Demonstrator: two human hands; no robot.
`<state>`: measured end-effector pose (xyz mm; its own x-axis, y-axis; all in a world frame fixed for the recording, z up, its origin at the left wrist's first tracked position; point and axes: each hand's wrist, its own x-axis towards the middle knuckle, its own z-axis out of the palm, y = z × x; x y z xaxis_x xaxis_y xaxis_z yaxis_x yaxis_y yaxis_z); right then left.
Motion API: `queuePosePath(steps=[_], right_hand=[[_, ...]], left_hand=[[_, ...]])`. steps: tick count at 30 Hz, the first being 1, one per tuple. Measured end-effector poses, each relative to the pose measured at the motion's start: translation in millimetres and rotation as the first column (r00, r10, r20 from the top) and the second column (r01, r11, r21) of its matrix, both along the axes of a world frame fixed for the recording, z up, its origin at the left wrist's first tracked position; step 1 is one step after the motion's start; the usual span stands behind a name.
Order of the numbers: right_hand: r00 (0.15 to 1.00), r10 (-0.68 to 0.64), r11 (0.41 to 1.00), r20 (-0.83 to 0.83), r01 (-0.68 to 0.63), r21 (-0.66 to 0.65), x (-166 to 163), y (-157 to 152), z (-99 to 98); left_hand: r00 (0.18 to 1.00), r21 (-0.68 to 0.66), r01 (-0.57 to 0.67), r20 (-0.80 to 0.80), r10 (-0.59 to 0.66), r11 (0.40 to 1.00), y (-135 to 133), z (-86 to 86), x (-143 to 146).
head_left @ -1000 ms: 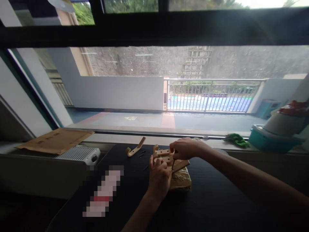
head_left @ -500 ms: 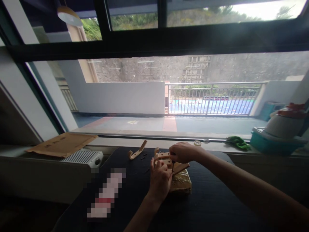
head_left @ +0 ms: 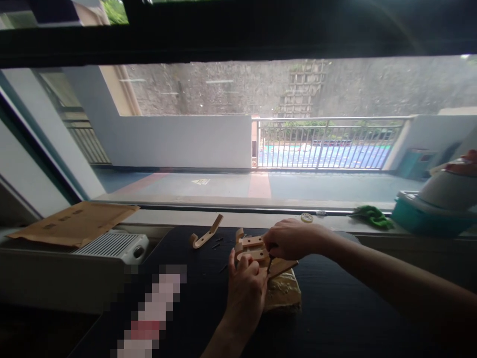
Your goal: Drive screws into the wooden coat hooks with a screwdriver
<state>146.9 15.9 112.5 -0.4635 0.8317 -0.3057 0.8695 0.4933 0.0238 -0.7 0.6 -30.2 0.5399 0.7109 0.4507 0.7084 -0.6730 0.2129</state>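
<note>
On the dark table (head_left: 335,318) my left hand (head_left: 244,291) is closed around a light wooden piece (head_left: 253,248) with hook-shaped ends, steadying it from below. My right hand (head_left: 288,238) is closed on a thin dark tool (head_left: 270,262) whose tip points down into the wood. Under the piece lies a yellowish plastic-wrapped packet (head_left: 283,293). A separate wooden hook (head_left: 205,232) rests on the table to the left, with a few small dark screws (head_left: 216,242) beside it.
A pixelated pink-white object (head_left: 149,318) lies at the table's front left. A small white heater (head_left: 115,245) and a brown cardboard envelope (head_left: 72,223) sit left. On the sill are a green cloth (head_left: 372,217), a tape roll (head_left: 306,217) and a teal container (head_left: 428,216).
The view has tilted down slightly. My right hand has shifted a little right and lower over the wooden piece; my left hand stays gripping it.
</note>
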Motion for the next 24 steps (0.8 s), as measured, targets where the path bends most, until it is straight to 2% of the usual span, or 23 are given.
queuePosePath(steps=[10, 15, 20, 24], right_hand=[[0.998, 0.046, 0.998, 0.034, -0.044, -0.052, -8, 6, 8.4], [0.997, 0.073, 0.997, 0.01, -0.072, -0.038, -8, 8, 0.5], [1.0, 0.019, 0.999, -0.008, -0.019, -0.03, -2, 13, -4.4], [1.0, -0.012, 1.0, 0.013, 0.012, -0.028, 0, 10, 3.4]], left_hand=[[1.0, -0.017, 0.011, 0.017, -0.011, 1.0, 0, 0.9, -1], [1.0, -0.023, 0.016, 0.028, -0.015, 1.0, 1, -1.9, -1], [0.999, -0.024, 0.026, 0.033, -0.025, 0.999, 0, -1.4, -1], [0.999, -0.018, 0.021, 0.025, -0.02, 1.0, -1, 0.3, -1]])
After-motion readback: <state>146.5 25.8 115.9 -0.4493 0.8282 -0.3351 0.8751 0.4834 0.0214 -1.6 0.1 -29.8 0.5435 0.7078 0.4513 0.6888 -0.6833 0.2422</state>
